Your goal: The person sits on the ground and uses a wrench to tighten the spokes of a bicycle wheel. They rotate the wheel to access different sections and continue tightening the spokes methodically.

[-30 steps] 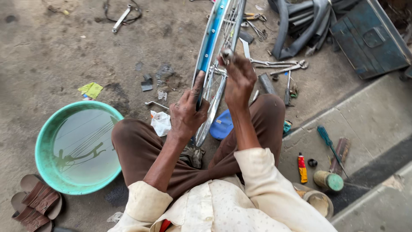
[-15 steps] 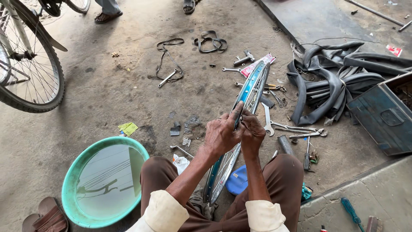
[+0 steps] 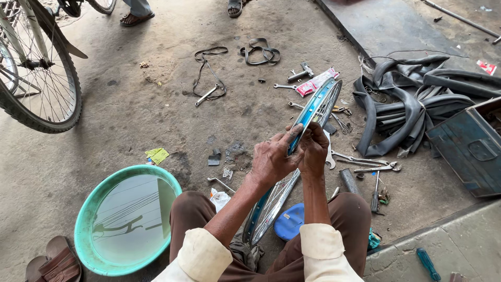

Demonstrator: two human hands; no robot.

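Concrete floor (image 3: 130, 109): two hands (image 3: 292, 155) grip one wheel rim (image 3: 313, 112).

Cream-coloured sleeves are rolled into thick cuffs at the elbows, leaving both forearms bare — the left hand (image 3: 272, 159) and right hand (image 3: 313, 149) wear no gloves, rings or watch. Brown trousers cover the bent knees, at five and seven o'clock from the hands — the cloth creased and dusty.
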